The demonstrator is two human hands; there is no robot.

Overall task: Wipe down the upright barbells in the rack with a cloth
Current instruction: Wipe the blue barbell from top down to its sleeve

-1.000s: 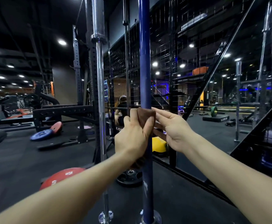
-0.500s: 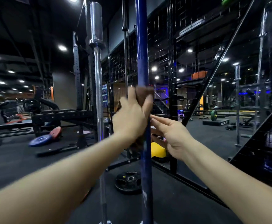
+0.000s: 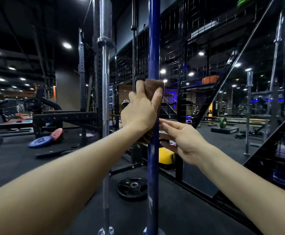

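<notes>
A blue upright barbell (image 3: 153,48) stands straight ahead of me, running from floor to top of view. My left hand (image 3: 141,111) grips a brown cloth (image 3: 152,87) wrapped round the blue bar at about chest height. The cloth's lower end hangs below my wrist. My right hand (image 3: 180,141) is just right of the bar, lower down, fingers straight and loosely spread, fingertips at the bar's edge. A chrome barbell (image 3: 105,82) stands upright to the left, its thick sleeve at the top. A thinner dark bar (image 3: 133,39) stands behind them.
A black wire-mesh fence (image 3: 197,65) runs behind the bars. A black weight plate (image 3: 132,185) lies on the floor at the bars' base. A black power rack (image 3: 65,116) stands left, with red and blue plates (image 3: 41,141) leaning by it. A yellow object (image 3: 166,156) sits behind the blue bar.
My left hand has slid the cloth upward along the blue bar. My right hand has let go of the cloth and stayed lower, beside the bar.
</notes>
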